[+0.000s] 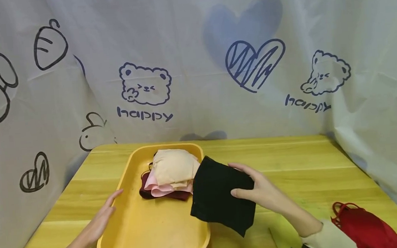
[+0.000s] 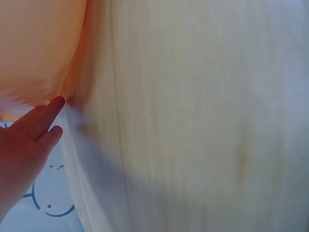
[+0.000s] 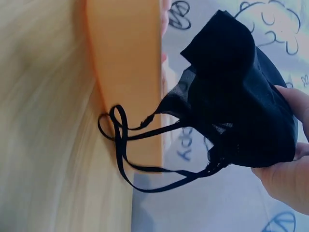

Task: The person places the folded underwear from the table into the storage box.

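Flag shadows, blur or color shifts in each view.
Head: the black garment shows little fold detail; left wrist: wood tabletop pale and soft, with a bluish shadow beside the left hand; right wrist: tray looks orange, against yellow in the head view, and tabletop grain is smeared.

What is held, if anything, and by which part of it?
The right hand holds the black garment by its edge away from the yellow tray, whose rim the left hand touches.

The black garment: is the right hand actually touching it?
Touching: the right wrist view shows the right hand pinching the black garment between thumb and fingers.
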A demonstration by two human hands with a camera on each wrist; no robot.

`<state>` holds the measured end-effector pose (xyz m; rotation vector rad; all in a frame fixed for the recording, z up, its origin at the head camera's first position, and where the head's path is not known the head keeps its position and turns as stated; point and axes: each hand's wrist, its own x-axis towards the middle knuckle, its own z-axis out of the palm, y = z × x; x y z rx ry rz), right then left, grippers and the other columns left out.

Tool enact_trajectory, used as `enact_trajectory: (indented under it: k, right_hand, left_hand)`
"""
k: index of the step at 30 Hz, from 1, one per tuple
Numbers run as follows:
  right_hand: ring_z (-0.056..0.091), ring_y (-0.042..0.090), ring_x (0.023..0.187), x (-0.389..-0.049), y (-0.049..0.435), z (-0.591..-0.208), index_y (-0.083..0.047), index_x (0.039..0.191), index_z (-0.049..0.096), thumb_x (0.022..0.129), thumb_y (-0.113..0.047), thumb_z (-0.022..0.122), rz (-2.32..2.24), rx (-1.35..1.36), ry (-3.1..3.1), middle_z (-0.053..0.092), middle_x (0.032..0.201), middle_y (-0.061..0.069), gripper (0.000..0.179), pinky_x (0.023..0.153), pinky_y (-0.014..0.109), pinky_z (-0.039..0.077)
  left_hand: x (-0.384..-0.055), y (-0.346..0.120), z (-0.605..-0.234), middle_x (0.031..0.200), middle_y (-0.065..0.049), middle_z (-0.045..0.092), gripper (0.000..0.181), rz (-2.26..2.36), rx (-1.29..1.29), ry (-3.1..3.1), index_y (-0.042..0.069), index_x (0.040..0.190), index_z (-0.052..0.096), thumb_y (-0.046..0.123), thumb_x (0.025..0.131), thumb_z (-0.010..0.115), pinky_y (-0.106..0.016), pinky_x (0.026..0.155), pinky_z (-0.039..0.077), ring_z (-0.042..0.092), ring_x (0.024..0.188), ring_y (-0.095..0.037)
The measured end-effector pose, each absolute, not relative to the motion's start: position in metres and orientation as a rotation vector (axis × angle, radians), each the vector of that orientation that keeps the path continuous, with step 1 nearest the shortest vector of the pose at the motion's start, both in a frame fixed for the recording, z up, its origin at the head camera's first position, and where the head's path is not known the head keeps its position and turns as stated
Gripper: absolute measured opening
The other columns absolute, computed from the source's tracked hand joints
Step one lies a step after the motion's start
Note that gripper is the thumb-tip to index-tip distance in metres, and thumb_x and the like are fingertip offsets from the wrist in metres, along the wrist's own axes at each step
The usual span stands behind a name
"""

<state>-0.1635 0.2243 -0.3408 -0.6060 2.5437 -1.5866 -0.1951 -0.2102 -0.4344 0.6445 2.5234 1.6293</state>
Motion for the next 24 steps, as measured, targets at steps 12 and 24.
enact_trajectory:
  k: [12, 24]
  right_hand:
    - [0.051, 0.024, 0.113, -0.184, 0.164, -0.335, -0.011, 0.139, 0.037, 0.081, -0.018, 0.067, -1.610, -0.778, 2.337, 0.050, 0.131, 0.010, 0.065, 0.094, 0.039, 0.041]
    - [0.052, 0.020, 0.110, -0.191, 0.129, -0.356, -0.009, 0.136, 0.041, 0.081, -0.019, 0.067, -1.523, -0.867, 2.327, 0.052, 0.129, 0.006, 0.062, 0.094, 0.035, 0.041]
  left_hand:
    - [-0.197, -0.208, -0.431, 0.143, -0.034, 0.014, 0.045, 1.543, 0.624, 2.577, -0.007, 0.139, 0.020, 0.006, 0.096, 0.021, -0.071, 0.095, 0.004, 0.004, 0.128, -0.053]
    - [-0.198, -0.213, -0.433, 0.145, -0.031, 0.012, 0.047, 1.502, 0.565, 2.604, -0.002, 0.140, 0.021, 0.004, 0.094, 0.021, -0.063, 0.102, 0.008, 0.004, 0.134, -0.044]
